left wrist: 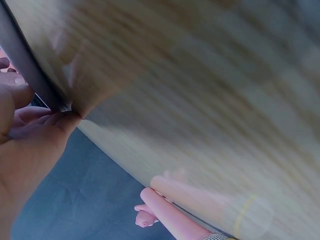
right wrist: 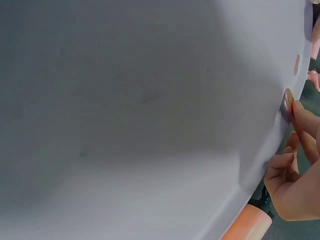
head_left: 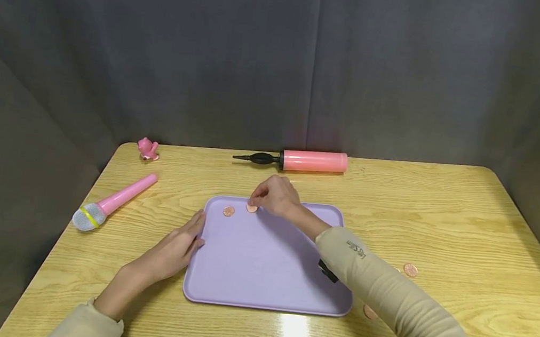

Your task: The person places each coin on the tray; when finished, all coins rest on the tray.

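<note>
The flat lilac plastic tray (head_left: 266,264) is steadied by the straight-fingered left hand (head_left: 177,249); a round copper coin (head_left: 251,208) is pinched by the right hand (head_left: 277,196).

Tray (head_left: 266,264): I see it at the table's (head_left: 463,217) middle, toward the near edge
Coins on tray: one coin (head_left: 229,211) at the far left corner; a second coin (head_left: 251,208) just to its right, under my right hand (head_left: 277,196)
Left hand (head_left: 176,246): against the tray's left rim, on the table
Loose coins: one (head_left: 410,269) right of the tray; another (head_left: 370,311) by its near right corner
Pump (head_left: 299,160): behind the tray, along the far edge
Microphone (head_left: 112,203): left of the tray; the small figure (head_left: 147,148) lies behind it, at the far left corner
</note>
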The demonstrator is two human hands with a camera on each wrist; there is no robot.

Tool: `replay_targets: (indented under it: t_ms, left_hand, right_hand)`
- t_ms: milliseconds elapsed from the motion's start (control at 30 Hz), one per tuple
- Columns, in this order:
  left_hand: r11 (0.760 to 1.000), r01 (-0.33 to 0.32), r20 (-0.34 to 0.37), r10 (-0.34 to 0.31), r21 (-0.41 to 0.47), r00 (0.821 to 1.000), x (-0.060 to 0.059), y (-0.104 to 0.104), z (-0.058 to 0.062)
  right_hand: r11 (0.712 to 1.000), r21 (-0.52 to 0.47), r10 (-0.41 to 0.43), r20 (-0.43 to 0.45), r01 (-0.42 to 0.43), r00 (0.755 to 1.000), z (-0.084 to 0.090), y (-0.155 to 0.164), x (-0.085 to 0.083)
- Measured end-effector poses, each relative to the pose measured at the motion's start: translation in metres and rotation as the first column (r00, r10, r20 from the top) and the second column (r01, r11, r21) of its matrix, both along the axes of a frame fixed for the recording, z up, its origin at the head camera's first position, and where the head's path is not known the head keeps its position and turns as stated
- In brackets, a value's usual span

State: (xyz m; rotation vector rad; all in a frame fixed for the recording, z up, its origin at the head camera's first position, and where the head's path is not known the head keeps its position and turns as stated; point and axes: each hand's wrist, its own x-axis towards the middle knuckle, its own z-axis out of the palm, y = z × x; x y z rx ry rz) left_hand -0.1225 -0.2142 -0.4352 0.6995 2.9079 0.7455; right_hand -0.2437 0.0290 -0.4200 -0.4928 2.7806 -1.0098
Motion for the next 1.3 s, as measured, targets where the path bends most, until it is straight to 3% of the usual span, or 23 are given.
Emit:
replay_targets:
  t_ms: [300,700,867,1300]
  left_hand:
    - [1.0,-0.006,0.011,0.006,-0.005,1.0,0.0,0.001,0.0]
    - [1.0,0.007,-0.009,-0.007,0.001,1.0,0.001,0.0,0.001]
    - [1.0,0.007,-0.01,-0.007,0.012,1.0,0.001,0.002,0.0]
    - [1.0,0.002,0.011,-0.002,0.016,1.0,0.0,0.002,0.002]
  right_hand:
    - [0.999,0.024,0.026,-0.031,-0.025,0.999,-0.004,0.003,0.002]
    - [0.995,0.081,0.064,-0.138,-0.053,0.988,-0.01,0.003,0.003]
    - [0.997,0.05,0.069,-0.12,-0.063,0.99,-0.011,0.006,0.004]
    - [0.995,-0.085,-0.055,-0.152,0.042,0.987,0.022,0.076,0.0]
